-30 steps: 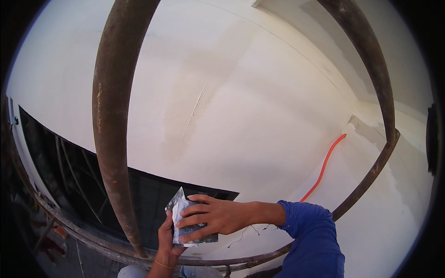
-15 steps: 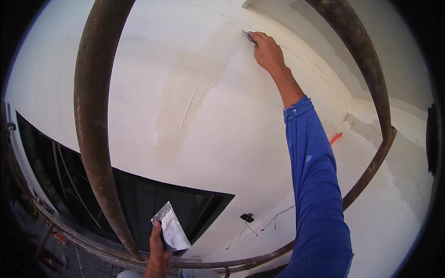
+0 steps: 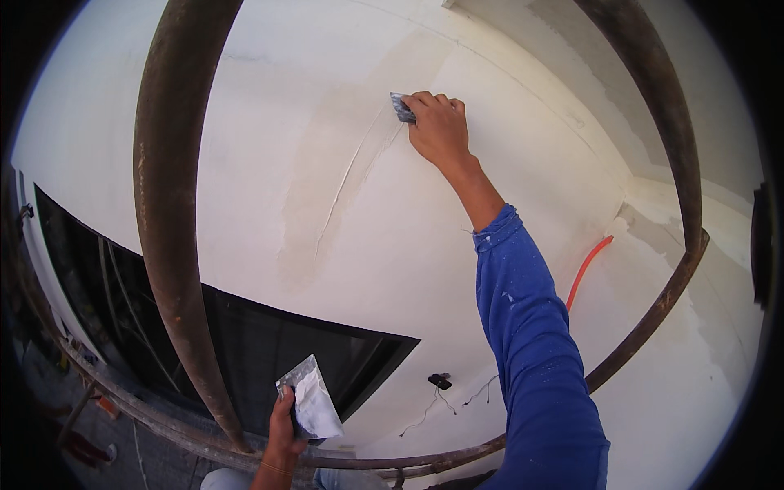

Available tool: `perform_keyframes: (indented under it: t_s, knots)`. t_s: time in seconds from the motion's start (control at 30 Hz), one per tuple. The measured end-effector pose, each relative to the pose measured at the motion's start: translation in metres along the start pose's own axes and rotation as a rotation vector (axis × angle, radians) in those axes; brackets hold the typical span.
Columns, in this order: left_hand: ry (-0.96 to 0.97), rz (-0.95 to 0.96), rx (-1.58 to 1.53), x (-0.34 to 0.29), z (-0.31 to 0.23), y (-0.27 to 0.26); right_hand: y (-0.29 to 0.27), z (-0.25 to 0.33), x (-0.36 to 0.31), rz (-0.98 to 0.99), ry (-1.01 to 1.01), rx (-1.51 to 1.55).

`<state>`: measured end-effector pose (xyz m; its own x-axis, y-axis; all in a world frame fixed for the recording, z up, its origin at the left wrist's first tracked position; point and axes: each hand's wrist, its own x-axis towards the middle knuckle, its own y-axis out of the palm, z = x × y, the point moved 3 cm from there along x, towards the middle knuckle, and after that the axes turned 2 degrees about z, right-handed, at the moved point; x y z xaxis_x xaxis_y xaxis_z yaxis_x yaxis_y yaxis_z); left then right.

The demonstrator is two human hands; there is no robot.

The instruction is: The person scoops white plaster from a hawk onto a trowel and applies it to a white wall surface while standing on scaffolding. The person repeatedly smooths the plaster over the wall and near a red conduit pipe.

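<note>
Brown pipes [image 3: 167,204] L+R, wide white wall [image 3: 490,163] btwn; R hand [image 3: 441,129] clamped on scraper [image 3: 401,108] at wall, L hand [image 3: 282,429] gripping paste-smeared plate [image 3: 322,418].

Reference: dark window [image 3: 273,343] in white wall [image 3: 465,253]. Right hand [image 3: 441,126], well above window, grips small scraper [image 3: 402,109] at wall; contact unclear. Thin raised ridge [image 3: 347,175] on wall, above window. Left hand [image 3: 282,425], in front of window's lower part, holds metal plate [image 3: 317,411] smeared white. Red tube [image 3: 583,268]: right of window. Rusty pipe [image 3: 167,163] crosses in front of window.
</note>
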<state>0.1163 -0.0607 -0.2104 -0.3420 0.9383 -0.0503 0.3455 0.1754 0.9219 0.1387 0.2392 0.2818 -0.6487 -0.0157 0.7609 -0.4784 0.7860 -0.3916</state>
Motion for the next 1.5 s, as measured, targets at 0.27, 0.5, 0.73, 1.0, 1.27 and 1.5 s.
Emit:
perform_keyframes:
  t_s: [0.27,0.5,0.73,1.0,1.27,1.5]
  knots:
    - [-0.063,0.011,-0.098,-0.011,-0.008,0.026,-0.030,0.071,-0.094,0.306,-0.069,0.401]
    - [-0.086,0.065,-0.273,-0.023,-0.017,0.057,-0.117,0.199,-0.230,0.613,-0.690,1.087]
    - [0.089,0.279,-0.311,-0.036,-0.048,0.064,-0.085,0.190,-0.260,0.659,-0.600,0.757]
    - [0.011,-0.077,-0.095,-0.019,-0.029,0.023,-0.015,0.050,-0.063,-0.143,-0.126,0.076]
    - [0.006,-0.078,-0.098,-0.020,-0.021,0.007,0.045,0.082,-0.054,-0.040,0.025,0.112]
    - [0.025,-0.132,-0.007,-0.028,-0.024,0.015,0.122,0.214,-0.201,0.106,0.024,0.279]
